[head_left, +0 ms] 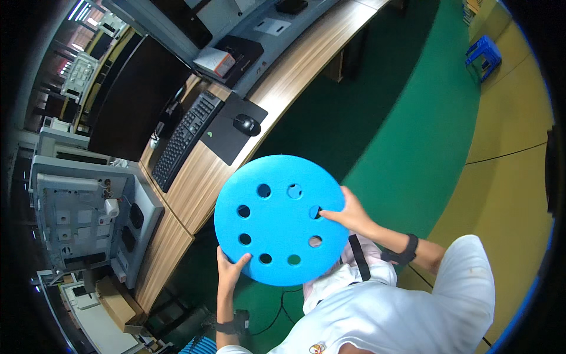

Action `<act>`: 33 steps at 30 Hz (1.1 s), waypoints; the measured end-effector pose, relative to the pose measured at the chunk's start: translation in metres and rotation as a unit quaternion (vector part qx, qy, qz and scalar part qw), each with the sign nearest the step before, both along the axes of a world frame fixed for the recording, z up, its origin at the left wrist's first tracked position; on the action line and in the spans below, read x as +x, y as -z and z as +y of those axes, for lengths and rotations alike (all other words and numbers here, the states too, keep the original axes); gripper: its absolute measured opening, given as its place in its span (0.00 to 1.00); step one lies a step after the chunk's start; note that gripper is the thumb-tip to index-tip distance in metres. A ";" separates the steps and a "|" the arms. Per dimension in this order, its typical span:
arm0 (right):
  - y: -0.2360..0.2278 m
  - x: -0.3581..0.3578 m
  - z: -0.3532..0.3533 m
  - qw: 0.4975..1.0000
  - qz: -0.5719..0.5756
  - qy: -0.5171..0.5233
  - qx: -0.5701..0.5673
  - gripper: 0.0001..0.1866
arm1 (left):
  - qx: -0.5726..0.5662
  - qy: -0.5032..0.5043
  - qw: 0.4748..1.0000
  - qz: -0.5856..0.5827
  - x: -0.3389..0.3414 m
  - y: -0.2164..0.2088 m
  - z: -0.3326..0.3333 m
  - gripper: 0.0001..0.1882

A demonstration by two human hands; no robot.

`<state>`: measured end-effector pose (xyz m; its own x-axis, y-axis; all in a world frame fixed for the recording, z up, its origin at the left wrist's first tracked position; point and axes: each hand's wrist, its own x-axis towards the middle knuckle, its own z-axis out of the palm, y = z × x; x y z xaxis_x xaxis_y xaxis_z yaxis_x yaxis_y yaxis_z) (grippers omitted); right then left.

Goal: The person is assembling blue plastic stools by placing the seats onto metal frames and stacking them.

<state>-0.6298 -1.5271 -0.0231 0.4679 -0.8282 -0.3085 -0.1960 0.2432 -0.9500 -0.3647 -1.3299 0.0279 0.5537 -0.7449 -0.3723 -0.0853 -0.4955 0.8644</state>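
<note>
A round, flat blue foam disc (280, 221) with a ring of several round holes is held up in front of me, its face toward the camera. My left hand (230, 268) grips the lower left rim, thumb on the face and the other fingers hidden behind. On the right rim, my right hand (349, 213) holds the disc with the thumb at one of the holes; its remaining fingers pass behind the edge. Both wrists wear dark bands.
Left of the disc stands a wood-topped desk (203, 171) with a black keyboard (187, 138), a mouse (246, 124) on a dark pad and a large monitor (138, 97). An open cardboard box (118, 304) sits lower left. A blue stool (484, 56) stands far right on the floor.
</note>
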 end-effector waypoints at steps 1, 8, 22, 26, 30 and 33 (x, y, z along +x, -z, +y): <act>-0.022 -0.014 0.000 1.000 -0.010 0.008 0.002 0.32 | -0.024 0.020 0.999 0.015 -0.009 -0.016 -0.002 0.34; -0.099 -0.128 0.011 0.989 0.007 0.120 -0.089 0.29 | -0.109 0.147 0.979 0.095 -0.081 -0.056 -0.031 0.40; 0.022 -0.191 -0.209 0.998 0.025 0.042 0.046 0.32 | -0.113 0.092 0.988 0.054 -0.162 0.166 -0.217 0.37; 0.148 -0.164 -0.297 0.987 0.024 0.032 0.154 0.31 | -0.066 -0.005 0.996 0.054 -0.159 0.260 -0.278 0.34; 0.259 -0.128 -0.350 0.989 0.032 0.016 0.145 0.30 | -0.006 -0.100 0.992 0.073 -0.144 0.339 -0.322 0.34; 0.302 -0.080 -0.363 0.989 0.042 -0.020 0.141 0.29 | 0.038 -0.133 0.989 0.043 -0.107 0.389 -0.315 0.33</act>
<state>-0.7098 -1.8896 -0.3248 0.4614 -0.6855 -0.5632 -0.2853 0.4865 -0.8258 -0.4721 -1.6445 -0.3614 0.6902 -0.5451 -0.4759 0.1294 -0.5542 0.8223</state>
